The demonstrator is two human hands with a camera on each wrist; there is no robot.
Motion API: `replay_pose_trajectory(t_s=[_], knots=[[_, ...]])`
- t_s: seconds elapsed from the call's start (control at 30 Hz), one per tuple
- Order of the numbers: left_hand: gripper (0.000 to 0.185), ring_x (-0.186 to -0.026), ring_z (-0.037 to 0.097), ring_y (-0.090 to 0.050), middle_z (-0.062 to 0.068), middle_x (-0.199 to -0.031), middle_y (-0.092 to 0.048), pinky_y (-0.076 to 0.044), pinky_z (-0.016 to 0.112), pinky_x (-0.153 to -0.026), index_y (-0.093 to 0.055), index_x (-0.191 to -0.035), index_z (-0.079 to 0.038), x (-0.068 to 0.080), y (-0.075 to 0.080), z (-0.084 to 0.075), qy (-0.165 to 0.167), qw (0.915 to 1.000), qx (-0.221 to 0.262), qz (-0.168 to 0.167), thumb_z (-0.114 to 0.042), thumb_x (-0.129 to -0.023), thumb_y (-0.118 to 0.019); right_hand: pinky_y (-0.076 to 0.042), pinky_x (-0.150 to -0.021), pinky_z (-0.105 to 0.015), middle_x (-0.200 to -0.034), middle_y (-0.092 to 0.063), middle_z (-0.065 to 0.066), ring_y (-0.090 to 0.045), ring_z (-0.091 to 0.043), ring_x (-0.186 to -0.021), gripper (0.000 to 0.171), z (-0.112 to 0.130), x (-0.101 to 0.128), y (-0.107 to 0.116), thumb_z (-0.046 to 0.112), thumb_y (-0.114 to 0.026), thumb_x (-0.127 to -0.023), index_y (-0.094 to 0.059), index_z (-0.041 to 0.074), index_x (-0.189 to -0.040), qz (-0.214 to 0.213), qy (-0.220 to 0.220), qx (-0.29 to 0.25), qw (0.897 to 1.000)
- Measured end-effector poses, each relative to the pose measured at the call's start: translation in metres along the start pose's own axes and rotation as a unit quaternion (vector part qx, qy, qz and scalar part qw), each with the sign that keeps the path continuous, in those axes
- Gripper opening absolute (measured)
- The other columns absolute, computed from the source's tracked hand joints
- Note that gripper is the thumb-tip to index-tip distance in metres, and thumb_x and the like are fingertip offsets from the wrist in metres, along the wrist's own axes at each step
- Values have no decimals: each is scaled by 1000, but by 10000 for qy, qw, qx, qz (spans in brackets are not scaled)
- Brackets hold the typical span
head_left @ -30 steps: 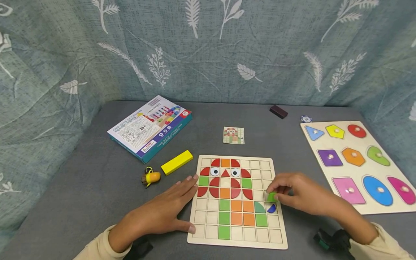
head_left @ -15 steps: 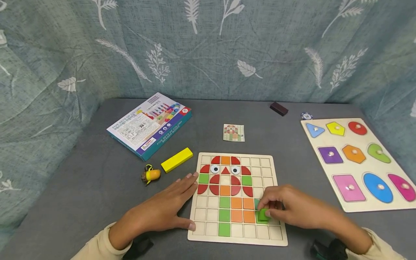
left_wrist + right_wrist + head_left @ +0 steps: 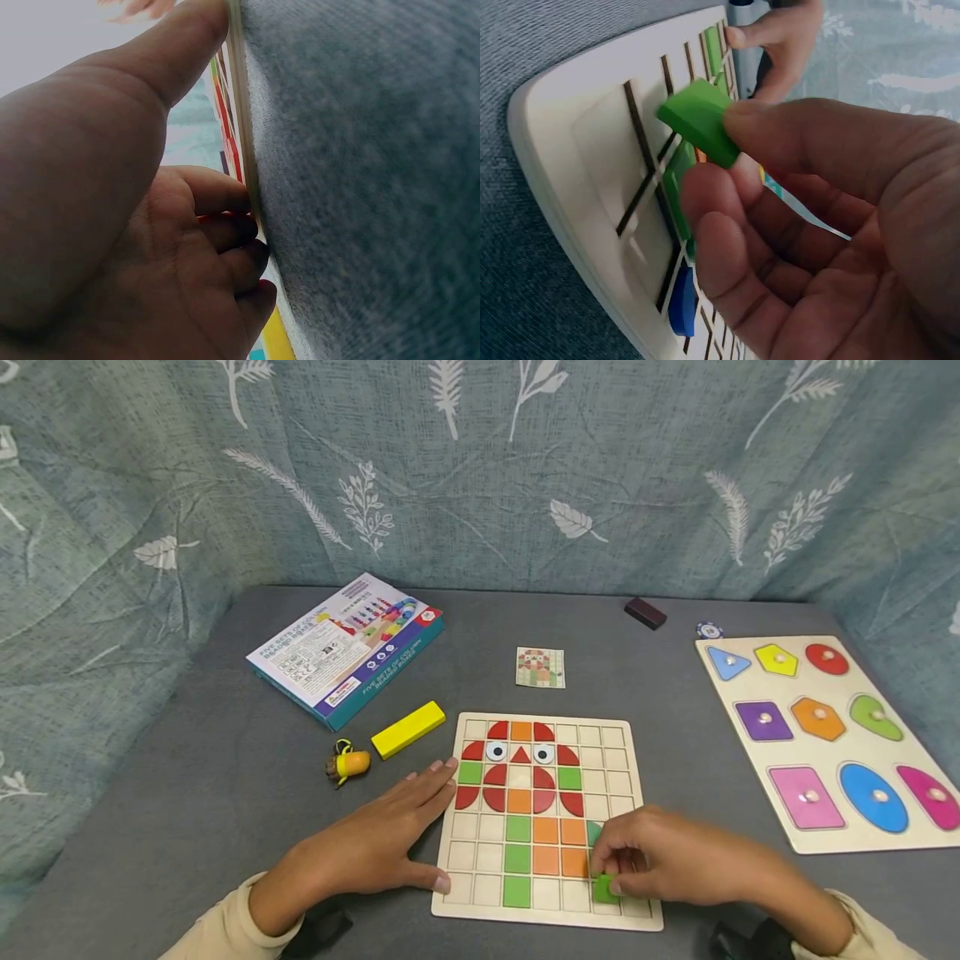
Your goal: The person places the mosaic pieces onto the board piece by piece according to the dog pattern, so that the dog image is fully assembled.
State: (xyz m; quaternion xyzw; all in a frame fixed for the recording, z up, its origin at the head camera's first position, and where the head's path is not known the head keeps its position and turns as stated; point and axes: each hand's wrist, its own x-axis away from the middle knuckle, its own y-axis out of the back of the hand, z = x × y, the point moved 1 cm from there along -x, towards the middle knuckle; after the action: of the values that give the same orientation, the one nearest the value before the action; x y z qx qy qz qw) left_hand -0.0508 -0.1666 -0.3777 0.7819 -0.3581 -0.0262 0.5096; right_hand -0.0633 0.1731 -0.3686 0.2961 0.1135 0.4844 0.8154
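Observation:
A pale wooden grid board (image 3: 558, 899) lies on the table, with red, orange and green pieces and two eye pieces set in its cells. My right hand (image 3: 656, 856) pinches a green square tile (image 3: 700, 120) between thumb and fingers, over the board's front row at the right. In the right wrist view the tile is tilted and held above the cells. A blue piece (image 3: 681, 301) sits in a cell close by; in the head view my hand hides it. My left hand (image 3: 367, 843) rests at the board's left edge, fingers extended, thumb on the corner area.
Beyond the board lies a small pattern card (image 3: 540, 667). To the left are a boxed set (image 3: 345, 647), a yellow block (image 3: 408, 729) and an acorn-like toy (image 3: 348, 764). A knobbed shape puzzle (image 3: 806, 752), a poker chip (image 3: 708, 630) and a dark block (image 3: 645, 613) stand right.
My right hand has carried the green tile from the board's right side, leftward and toward me, to the front row. The left hand stays at the left edge.

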Motion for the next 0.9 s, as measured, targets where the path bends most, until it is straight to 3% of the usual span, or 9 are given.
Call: replay_pose_trajectory(t_s=[0.17,0.53,0.9], knots=[[107,-147,16,-1,-4,-163,0,-11,44,-117,-22,-156,-11,0,1,0,10,10000,2,-1,-62,-76,-71,-51,-61,-20,-81,-57,17,-53,2,-72,19,-4,-1,-3,1,-71,-84,-70,16,-95,83,163,27,9998],[106,-147,16,-2,-2,-163,-1,-11,44,-117,-23,-155,-10,-1,0,-2,-28,10000,-30,-7,-62,-76,-71,-51,-61,-19,-81,-57,18,-54,3,-73,15,-7,-2,-3,4,-72,-86,-72,15,-97,68,408,112,9991],[106,-147,17,-2,-2,-163,-1,-11,45,-117,-23,-155,-9,0,-1,-3,-32,10000,13,-1,-62,-76,-71,-51,-61,-20,-82,-60,16,-55,2,-73,11,-7,-2,0,13,-67,-93,-73,14,-102,349,149,-362,9986]])
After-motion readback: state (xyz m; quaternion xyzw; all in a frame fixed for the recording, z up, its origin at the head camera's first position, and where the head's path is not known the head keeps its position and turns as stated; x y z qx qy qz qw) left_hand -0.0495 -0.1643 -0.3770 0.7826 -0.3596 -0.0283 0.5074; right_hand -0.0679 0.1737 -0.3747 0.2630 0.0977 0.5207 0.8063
